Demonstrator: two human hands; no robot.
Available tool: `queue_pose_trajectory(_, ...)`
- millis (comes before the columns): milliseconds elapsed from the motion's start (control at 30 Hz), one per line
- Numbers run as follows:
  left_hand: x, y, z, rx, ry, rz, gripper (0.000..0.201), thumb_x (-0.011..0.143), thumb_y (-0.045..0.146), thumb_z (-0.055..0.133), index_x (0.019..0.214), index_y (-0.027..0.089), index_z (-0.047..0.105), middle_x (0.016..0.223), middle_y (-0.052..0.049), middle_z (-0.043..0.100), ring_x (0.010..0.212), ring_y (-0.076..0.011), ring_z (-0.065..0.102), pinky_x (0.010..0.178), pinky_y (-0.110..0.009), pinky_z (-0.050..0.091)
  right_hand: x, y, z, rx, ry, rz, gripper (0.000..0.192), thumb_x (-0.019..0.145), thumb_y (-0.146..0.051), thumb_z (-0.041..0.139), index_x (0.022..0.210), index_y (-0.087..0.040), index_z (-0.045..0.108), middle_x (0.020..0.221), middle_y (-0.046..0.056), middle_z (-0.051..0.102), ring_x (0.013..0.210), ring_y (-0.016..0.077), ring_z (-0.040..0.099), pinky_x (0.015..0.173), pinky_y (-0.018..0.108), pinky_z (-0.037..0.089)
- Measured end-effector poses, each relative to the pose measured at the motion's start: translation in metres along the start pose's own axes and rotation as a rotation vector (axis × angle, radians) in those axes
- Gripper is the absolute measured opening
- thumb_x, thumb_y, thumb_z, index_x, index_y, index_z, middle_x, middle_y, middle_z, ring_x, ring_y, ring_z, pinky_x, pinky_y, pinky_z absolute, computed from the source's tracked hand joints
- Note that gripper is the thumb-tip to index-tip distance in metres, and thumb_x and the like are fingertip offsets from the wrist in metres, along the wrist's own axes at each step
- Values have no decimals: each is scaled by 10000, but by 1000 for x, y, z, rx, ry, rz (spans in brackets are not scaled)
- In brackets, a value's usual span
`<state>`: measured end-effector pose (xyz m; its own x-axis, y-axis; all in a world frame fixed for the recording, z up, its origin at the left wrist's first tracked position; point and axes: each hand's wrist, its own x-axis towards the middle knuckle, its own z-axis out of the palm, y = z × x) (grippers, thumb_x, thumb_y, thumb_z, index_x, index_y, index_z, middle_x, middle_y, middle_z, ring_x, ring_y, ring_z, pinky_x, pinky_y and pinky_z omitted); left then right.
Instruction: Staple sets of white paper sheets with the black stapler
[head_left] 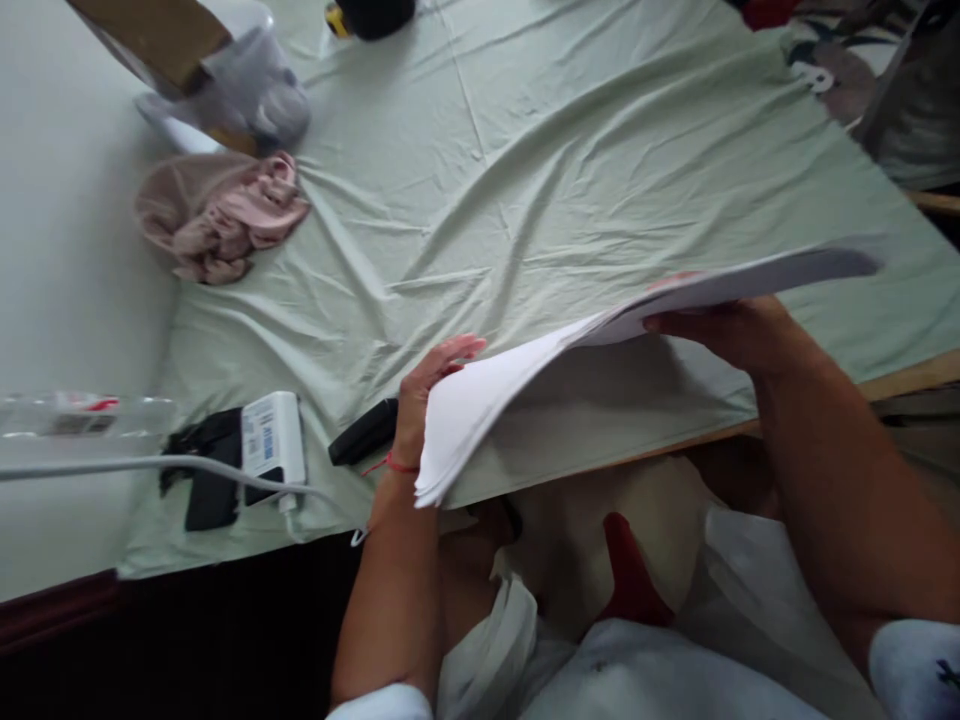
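A stack of white paper sheets (525, 375) hangs in the air above the near edge of a bed covered with a pale green sheet (525, 150). My right hand (720, 325) grips the stack from underneath at its far right end, thumb on top. My left hand (424, 400) rests against the left side of the stack, fingers stretched flat; a thin red string circles that wrist. The sheets sag and fan out at the lower left corner. The right end of the stack is blurred.
A pink crumpled cloth (221, 215) lies at the left of the bed, with a clear plastic bag and cardboard (225, 80) behind it. A white power strip (271, 440), black items (210, 475), a white cable and a black object (365, 432) sit near the front edge.
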<state>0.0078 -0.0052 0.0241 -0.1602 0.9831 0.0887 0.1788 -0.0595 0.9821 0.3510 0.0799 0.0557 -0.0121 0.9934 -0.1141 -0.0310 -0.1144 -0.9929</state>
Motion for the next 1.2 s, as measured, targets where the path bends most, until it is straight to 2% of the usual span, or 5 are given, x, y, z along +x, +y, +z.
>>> queue_pose_trajectory(133,6,-9,3,42,74,-13,188,796,366,881,926,238,836,892,-49,804,941,-270,752,948,-417,621,4,9,-2,-14,-12,-91,329,597,-139,1013,843,-166,797,940,31,789,927,197,699,924,343,617)
queue_pose_trajectory(600,6,-29,-4,65,174,-8,503,485,225,1013,921,278,767,955,-24,787,1029,-272,734,1000,-406,586,9,20,-10,43,-40,30,510,465,-17,1000,846,-261,765,953,-8,786,1057,261,722,901,385,649)
queue_pose_trajectory(767,8,-32,1,-64,166,-69,581,543,346,995,1065,231,766,936,-58,789,976,-271,749,954,-413,609,10,20,-11,11,-30,63,501,443,-5,999,798,-257,751,873,-22,759,1029,269,723,897,413,651)
queue_pose_trajectory(1000,8,-33,9,-33,207,-65,495,658,528,965,1028,258,778,1066,-82,813,1125,-301,733,1222,-518,464,6,19,-7,-12,-87,-71,359,586,-212,1030,878,-239,822,947,-2,792,932,211,711,850,335,636)
queue_pose_trajectory(1200,10,-23,21,-182,198,-136,601,750,573,923,1211,221,764,1212,-142,796,1246,-319,709,1181,-507,531,4,14,-4,-35,-134,61,176,730,-298,957,735,-197,813,754,15,757,645,140,628,564,259,525)
